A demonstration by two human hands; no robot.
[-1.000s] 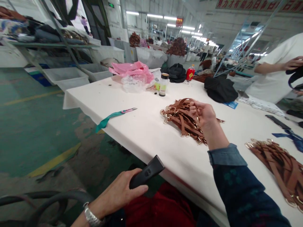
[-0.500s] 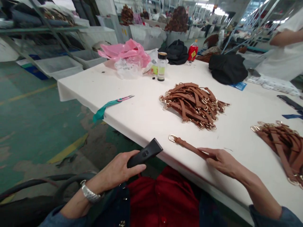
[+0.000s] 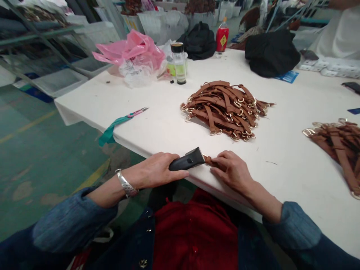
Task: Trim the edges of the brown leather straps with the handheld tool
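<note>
My left hand (image 3: 160, 169) is wrapped round a black handheld tool (image 3: 188, 160) with a wide head, over the table's front edge. The tool's head meets the buckle end of a brown leather strap (image 3: 208, 160). My right hand (image 3: 231, 169) pinches that strap close to its buckle, low over the white tabletop; the hand hides most of the strap. Beyond both hands lies a heap of brown straps (image 3: 225, 108) with gold-coloured buckles and rings.
A second strap pile (image 3: 337, 146) lies at the right. Pink-handled snips (image 3: 137, 112) with teal cloth (image 3: 112, 129) rest at the left edge. Behind stand a glass jar (image 3: 180, 65), pink plastic bag (image 3: 135, 50), red bottle (image 3: 222, 35) and black cloth bundle (image 3: 271, 52).
My left hand has brought the black tool rightward to the strap's buckle end. My right hand has moved left and now grips nearer the buckle. The camera view has tilted down.
</note>
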